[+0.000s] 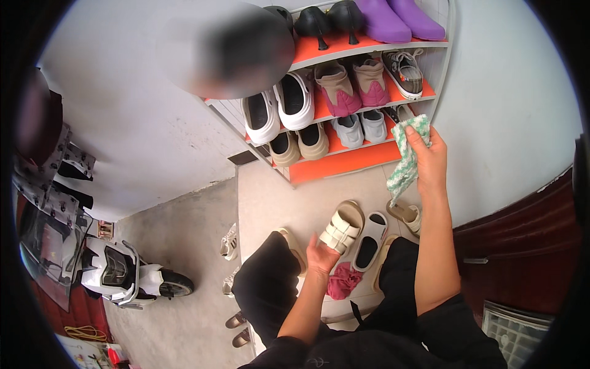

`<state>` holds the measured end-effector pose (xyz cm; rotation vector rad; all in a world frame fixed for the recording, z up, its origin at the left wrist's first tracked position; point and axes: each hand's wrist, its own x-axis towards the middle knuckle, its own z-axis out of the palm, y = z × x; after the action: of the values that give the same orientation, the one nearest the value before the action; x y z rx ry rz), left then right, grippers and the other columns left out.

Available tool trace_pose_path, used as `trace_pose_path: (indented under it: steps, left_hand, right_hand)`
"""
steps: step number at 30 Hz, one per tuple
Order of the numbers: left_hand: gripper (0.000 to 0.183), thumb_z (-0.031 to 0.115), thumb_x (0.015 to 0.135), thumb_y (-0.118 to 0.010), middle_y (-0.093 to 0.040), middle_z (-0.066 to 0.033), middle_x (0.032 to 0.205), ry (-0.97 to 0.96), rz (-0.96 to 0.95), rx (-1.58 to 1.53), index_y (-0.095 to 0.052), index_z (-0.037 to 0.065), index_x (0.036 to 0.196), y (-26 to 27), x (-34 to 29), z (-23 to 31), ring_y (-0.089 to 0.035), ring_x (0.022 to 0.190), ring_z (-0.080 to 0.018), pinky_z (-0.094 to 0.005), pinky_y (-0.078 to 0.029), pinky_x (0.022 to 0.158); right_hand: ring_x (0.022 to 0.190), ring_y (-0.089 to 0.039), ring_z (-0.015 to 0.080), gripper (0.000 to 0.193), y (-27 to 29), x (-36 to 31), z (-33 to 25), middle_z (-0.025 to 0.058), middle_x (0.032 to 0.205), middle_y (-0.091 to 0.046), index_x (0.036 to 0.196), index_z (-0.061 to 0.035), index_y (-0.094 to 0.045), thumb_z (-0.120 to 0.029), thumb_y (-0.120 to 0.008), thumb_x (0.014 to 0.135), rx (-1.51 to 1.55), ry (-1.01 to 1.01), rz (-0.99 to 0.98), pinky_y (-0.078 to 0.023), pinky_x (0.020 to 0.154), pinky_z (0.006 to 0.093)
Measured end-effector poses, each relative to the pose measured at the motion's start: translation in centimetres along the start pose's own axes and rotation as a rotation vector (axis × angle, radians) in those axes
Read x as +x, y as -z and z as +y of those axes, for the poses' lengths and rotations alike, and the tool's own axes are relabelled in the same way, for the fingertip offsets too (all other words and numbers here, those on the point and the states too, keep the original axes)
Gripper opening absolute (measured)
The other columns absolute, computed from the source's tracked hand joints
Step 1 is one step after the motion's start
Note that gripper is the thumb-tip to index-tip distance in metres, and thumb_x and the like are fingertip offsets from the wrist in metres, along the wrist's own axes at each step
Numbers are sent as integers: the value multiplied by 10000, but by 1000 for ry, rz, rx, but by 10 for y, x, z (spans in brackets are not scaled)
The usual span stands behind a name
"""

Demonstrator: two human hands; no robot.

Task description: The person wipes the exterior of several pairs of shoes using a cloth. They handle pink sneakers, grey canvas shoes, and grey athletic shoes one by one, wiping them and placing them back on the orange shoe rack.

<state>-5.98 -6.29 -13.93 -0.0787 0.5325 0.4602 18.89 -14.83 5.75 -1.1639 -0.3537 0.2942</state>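
My left hand (321,255) is closed on a cream slide sandal (340,232) with a woven strap, held above the floor between my knees. Raised at the right, in front of the shoe rack, my right hand (428,150) grips a fluffy green-and-white cloth (405,161) that hangs down from the fingers. Just beyond the held sandal lies a white slip-on shoe (370,243) with a dark inside. A crumpled pink-red cloth (345,281) rests by its heel. Farther right, another cream sandal (405,215) is on the floor, partly covered by my right forearm.
A shoe rack (344,169) with orange shelves holds several pairs, among them purple boots (402,21) and white clogs (295,101). White sneakers (228,243) and dark flat shoes (238,329) sit along the floor's step at left. Beyond stands a white scooter (123,270). A dark red cabinet (510,240) is at right.
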Motion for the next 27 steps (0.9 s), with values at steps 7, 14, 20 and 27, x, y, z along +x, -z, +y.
trace_pose_path:
  steps: [7, 14, 20, 27]
  left_hand:
    - [584, 425, 878, -504, -472, -79, 1347, 5, -665, -215, -407, 81, 1340, -118, -26, 16, -380, 1285, -282, -488, -238, 1090]
    - [596, 365, 855, -570, -489, -86, 1329, -104, -1046, -4, -386, 111, 1362, -206, -63, 35, -380, 1283, -259, -452, -217, 1106]
    - [646, 254, 866, -552, -425, -172, 1364, -373, -843, 485, -265, 25, 1397, -230, -61, 56, -385, 1283, -283, -419, -248, 1098]
    - [527, 193, 857, -576, -506, -190, 1280, -520, -648, 888, -403, -5, 1313, -205, -32, 49, -463, 1210, -274, -396, -308, 1047]
  right_hand:
    - [701, -555, 87, 240, 0, 1, -3, 18, 843, -609, 1004, -28, -583, -211, -643, 861, 239, -103, 60, -454, 622, 249]
    - [817, -596, 150, 276, -9, 5, 11, 44, 976, -631, 1082, -69, -583, -200, -653, 850, 652, -315, -41, -505, 717, 328]
    - [940, -574, 163, 307, -24, -5, 13, 24, 968, -615, 1094, -66, -566, -112, -677, 812, 575, -299, -130, -470, 833, 348]
    - [734, -607, 171, 212, -40, -20, 4, 70, 844, -606, 1013, -44, -554, -91, -639, 825, 488, -272, -245, -517, 667, 310]
